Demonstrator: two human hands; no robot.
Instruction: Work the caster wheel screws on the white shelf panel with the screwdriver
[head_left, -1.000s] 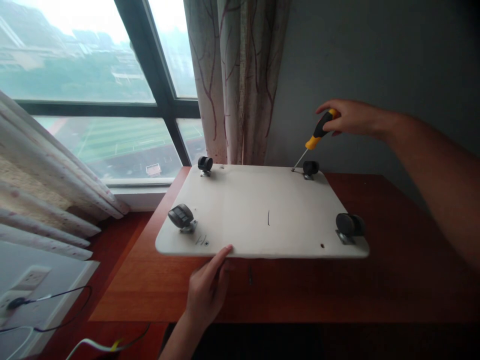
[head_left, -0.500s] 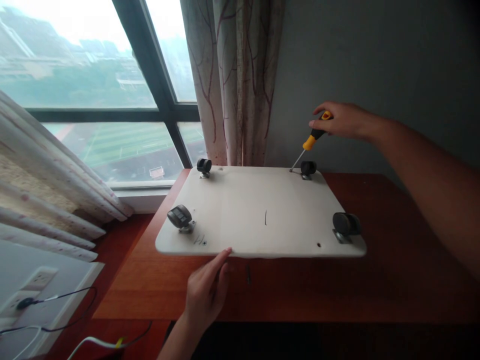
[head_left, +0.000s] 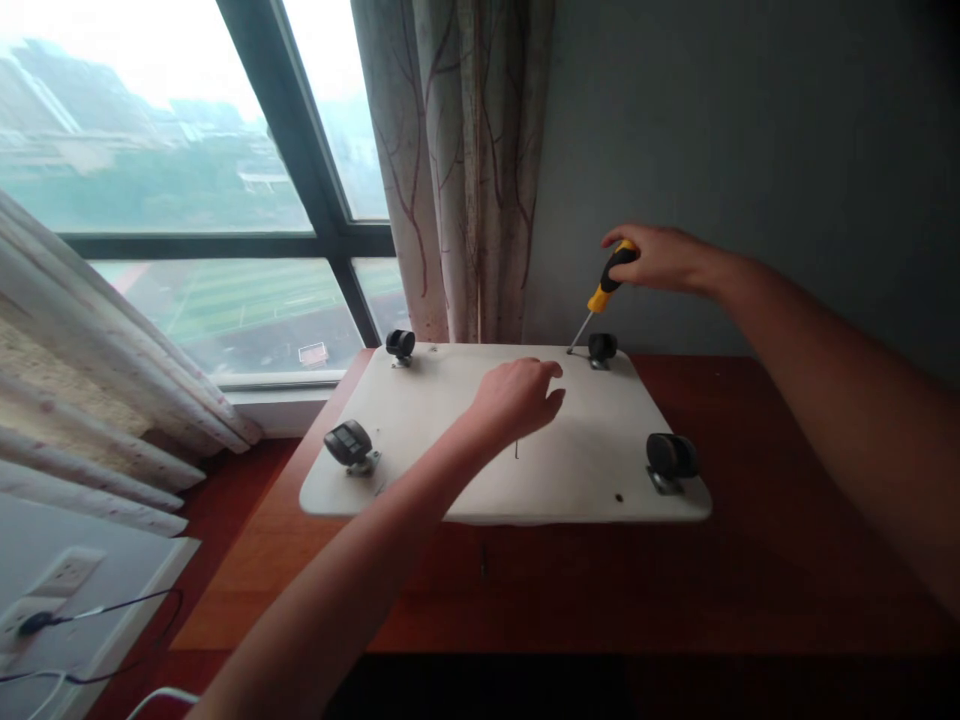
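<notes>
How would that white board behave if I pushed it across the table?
The white board is probably stiff, lying flat with no visible sag. It would likely slide rather than roll, since its casters point up, away from the table. The casters might turn if pushed, being wheeled and mounted on metal plates.

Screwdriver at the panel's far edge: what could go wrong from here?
1. Slip: the screwdriver in the right hand leans rather than standing upright, so its tip might skid and scratch the white panel.
2. Poke: the left hand is near the tip, so a skid that way could catch it.
3. Snag: the far-right caster sits close beside, and might get in the way.
</notes>
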